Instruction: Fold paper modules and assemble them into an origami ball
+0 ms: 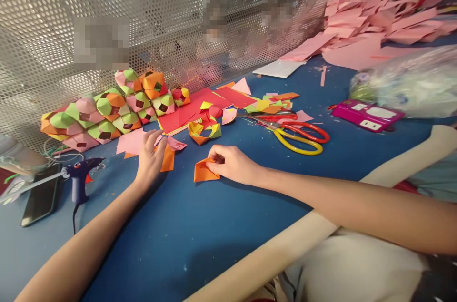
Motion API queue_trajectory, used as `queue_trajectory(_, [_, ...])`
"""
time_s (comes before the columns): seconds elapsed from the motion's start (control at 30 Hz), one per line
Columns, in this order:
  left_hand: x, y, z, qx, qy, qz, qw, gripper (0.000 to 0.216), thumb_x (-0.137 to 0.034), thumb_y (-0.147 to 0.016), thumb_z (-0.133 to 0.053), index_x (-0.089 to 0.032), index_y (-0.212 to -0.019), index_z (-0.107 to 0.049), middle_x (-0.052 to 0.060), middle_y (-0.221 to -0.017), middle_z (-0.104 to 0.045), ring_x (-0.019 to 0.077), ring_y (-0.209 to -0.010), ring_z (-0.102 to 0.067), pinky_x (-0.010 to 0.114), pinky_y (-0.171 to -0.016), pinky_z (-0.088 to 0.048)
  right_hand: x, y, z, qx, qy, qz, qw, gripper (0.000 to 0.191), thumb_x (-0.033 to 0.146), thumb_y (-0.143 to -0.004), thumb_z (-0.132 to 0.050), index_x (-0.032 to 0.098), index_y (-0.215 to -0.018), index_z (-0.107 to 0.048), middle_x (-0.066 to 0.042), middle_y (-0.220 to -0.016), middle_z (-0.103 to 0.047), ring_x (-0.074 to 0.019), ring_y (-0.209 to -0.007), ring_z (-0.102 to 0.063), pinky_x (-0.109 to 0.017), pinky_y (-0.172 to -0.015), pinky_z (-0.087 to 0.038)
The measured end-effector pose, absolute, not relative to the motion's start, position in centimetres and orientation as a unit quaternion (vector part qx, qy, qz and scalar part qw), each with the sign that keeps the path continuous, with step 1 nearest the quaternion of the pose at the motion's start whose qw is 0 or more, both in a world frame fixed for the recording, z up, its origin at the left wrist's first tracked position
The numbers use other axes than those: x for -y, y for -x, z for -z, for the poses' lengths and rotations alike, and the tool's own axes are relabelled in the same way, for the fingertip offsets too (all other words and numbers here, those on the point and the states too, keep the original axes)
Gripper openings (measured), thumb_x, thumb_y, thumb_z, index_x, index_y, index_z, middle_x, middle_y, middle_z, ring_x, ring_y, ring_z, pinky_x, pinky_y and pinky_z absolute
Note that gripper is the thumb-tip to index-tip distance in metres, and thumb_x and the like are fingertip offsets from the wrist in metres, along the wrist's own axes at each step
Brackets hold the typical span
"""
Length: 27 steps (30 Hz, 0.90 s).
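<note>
My right hand [233, 164] pinches a small folded piece of orange paper [204, 171] at its upper right edge, low over the blue table. To its left, my left hand [150, 159] is open, fingers apart, over pink paper [130, 141] and a flat orange paper [167, 160]. Whether its fingertips touch the paper I cannot tell. Just beyond my hands lies a partly built, ring-like folded-paper piece [204, 131] in orange, yellow and green. Behind it are red paper sheets [183, 114].
Folded-paper balls [109, 104] are stacked along the mesh panel [160, 7]. A glue gun [79, 180] and phone [42, 197] sit left. Right are scissors with yellow handles [298, 142] and red-handled scissors [317, 131], a magenta power strip [367, 115], a plastic bag [417, 83] and pink paper strips [357, 24].
</note>
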State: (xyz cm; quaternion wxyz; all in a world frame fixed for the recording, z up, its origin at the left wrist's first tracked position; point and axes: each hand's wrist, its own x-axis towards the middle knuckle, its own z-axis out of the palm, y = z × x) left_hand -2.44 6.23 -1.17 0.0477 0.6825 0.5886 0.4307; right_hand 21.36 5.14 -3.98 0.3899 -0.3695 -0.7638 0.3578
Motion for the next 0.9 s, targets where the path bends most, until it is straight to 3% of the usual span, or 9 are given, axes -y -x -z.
queue_trajectory(0.1, [-6.9, 2.9, 1.7, -0.593, -0.698, -0.394, 0.072, 0.033, -0.044, -0.087, -0.051, -0.020, -0.097, -0.072, 0.010, -0.117, -0.061, 0.0274, -0.117, -0.054, 0.043, -0.106, -0.037, -5.2, -21.5, 4.0, 0.762, 0.370, -0.358, 0.393, 0.012, 0.027, -0.075, -0.057, 0.020, -0.068, -0.049, 0.004, -0.062, -0.053, -0.0094, -0.055, -0.045, -0.022, -0.053, -0.037])
queue_trajectory(0.23, [-6.7, 2.7, 2.1, -0.597, -0.703, -0.371, 0.105, 0.029, -0.040, -0.084, -0.053, -0.019, -0.081, -0.073, 0.008, -0.094, -0.070, 0.0250, -0.097, -0.062, 0.038, -0.097, -0.043, -6.1, -22.0, 4.1, 0.753, 0.383, -0.349, 0.405, 0.013, 0.028, -0.074, -0.057, 0.020, -0.067, -0.049, 0.004, -0.062, -0.054, -0.0102, -0.057, -0.046, -0.024, -0.055, -0.037])
queue_trajectory(0.4, [-6.5, 2.9, 1.9, -0.620, -0.661, -0.399, 0.142, 0.026, -0.026, -0.075, -0.053, -0.016, -0.087, -0.074, 0.006, -0.085, -0.073, 0.0218, -0.082, -0.064, 0.033, -0.081, -0.049, -7.2, -22.6, 4.4, 0.739, 0.401, -0.339, 0.422, 0.013, 0.028, -0.071, -0.057, 0.020, -0.066, -0.048, 0.003, -0.062, -0.053, -0.0108, -0.058, -0.046, -0.025, -0.056, -0.037])
queue_trajectory(0.53, [-5.6, 2.1, 1.3, -0.614, -0.632, -0.438, 0.178, 0.031, -0.029, -0.076, -0.054, -0.013, -0.094, -0.073, 0.005, -0.076, -0.072, 0.0192, -0.071, -0.063, 0.030, -0.070, -0.049, -7.5, -22.9, 4.5, 0.733, 0.407, -0.334, 0.431, 0.013, 0.029, -0.070, -0.057, 0.020, -0.066, -0.050, 0.004, -0.061, -0.053, -0.0108, -0.057, -0.046, -0.025, -0.057, -0.037])
queue_trajectory(0.7, [-3.4, -0.2, 0.9, -0.580, -0.622, -0.482, 0.210, 0.028, -0.041, -0.079, -0.063, -0.015, -0.084, -0.070, 0.004, -0.077, -0.070, 0.0157, -0.072, -0.061, 0.026, -0.069, -0.048, -7.6, -23.0, 4.2, 0.721, 0.407, -0.338, 0.447, 0.011, 0.028, -0.069, -0.058, 0.019, -0.066, -0.051, 0.004, -0.060, -0.053, -0.0105, -0.057, -0.046, -0.025, -0.058, -0.037])
queue_trajectory(0.9, [-2.4, -1.4, 1.5, -0.572, -0.605, -0.504, 0.230, 0.025, -0.036, -0.070, -0.073, -0.017, -0.075, -0.057, -0.001, -0.074, -0.060, 0.0115, -0.066, -0.055, 0.023, -0.060, -0.044, -7.6, -23.2, 3.5, 0.691, 0.402, -0.376, 0.468, 0.016, 0.029, -0.068, -0.062, 0.019, -0.063, -0.049, 0.004, -0.061, -0.053, -0.0108, -0.058, -0.047, -0.025, -0.058, -0.037])
